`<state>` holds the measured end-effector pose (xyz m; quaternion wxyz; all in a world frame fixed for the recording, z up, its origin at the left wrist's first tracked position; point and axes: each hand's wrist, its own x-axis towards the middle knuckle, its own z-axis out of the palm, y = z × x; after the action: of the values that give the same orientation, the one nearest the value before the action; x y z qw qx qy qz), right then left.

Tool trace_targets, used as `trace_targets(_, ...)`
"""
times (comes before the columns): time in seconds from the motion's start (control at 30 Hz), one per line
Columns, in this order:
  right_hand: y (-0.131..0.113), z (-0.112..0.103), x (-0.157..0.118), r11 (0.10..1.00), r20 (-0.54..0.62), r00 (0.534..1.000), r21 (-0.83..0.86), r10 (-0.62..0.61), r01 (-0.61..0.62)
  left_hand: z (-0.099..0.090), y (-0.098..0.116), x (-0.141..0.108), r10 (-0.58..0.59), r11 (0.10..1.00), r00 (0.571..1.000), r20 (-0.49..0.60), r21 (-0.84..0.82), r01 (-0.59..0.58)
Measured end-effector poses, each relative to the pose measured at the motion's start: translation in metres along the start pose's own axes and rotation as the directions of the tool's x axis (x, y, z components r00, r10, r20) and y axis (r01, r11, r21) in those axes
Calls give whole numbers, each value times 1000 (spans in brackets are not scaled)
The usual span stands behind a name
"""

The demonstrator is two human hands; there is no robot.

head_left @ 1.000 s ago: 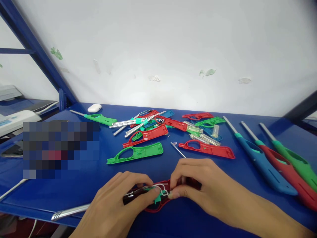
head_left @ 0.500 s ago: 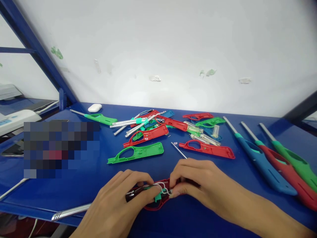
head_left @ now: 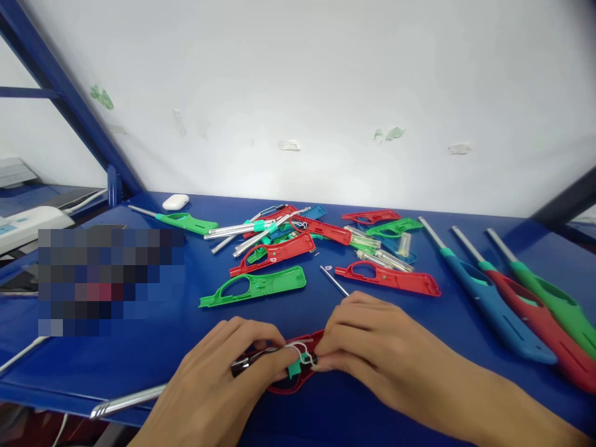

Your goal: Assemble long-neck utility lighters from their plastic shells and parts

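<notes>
Low in the middle of the head view, a red lighter shell (head_left: 285,390) lies open between both hands, with a green trigger piece (head_left: 295,369) and looping white wires (head_left: 305,347) in it. My left hand (head_left: 223,366) pinches the shell and its parts from the left; a dark cylindrical piece (head_left: 240,366) sticks out beside its thumb. From the right, my right hand (head_left: 372,344) has thumb and forefinger pressed together on a small dark part at the wire ends. A silver tube (head_left: 128,400) extends leftward from behind my left hand.
Loose red, green and blue shells, such as a green half (head_left: 279,284), lie beyond the hands with metal tubes and clear tanks (head_left: 393,261). Whole lighters (head_left: 500,313) lie at the right. A white case (head_left: 176,202) stands at the back left.
My right hand's fingers have shifted slightly left and closer together at the wire ends, covering less of the red shell's upper edge. The whole view has shifted slightly.
</notes>
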<state>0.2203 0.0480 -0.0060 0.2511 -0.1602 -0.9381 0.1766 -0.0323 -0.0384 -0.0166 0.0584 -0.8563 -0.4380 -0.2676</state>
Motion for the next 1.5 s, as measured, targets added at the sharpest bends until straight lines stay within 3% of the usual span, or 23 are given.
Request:
trace_targets(0.1,-1,1,0,999,22,999,23,41,-41,0,-1,0,-1,1000,1000,-7,9,1)
trace_targets(0.37,-5,1,1,997,-22,1000,-70,-18,17,-4,-1,11,61,997,997,-44,44,-59)
trace_targets(0.67,-1,5,3,993,-34,999,114,-12,16,-9,2,24,95,995,995,40,34,-96)
trace_targets(0.8,-2,4,3,995,-24,999,100,-22,24,-10,0,24,131,989,991,34,57,-133)
trace_targets(1.0,-3,3,0,999,-39,999,35,2,-1,-2,-4,7,95,994,995,-19,59,-94)
trace_targets(1.27,-6,-6,5,999,-144,988,15,52,-50,5,-8,-24,52,993,992,113,102,-63)
trace_targets(1.4,-8,-4,5,999,-53,998,39,30,-28,4,-10,-25,83,988,988,132,117,-99)
trace_targets(1.5,-7,2,4,999,2,1000,40,31,-31,-1,-10,-12,73,997,997,30,36,-74)
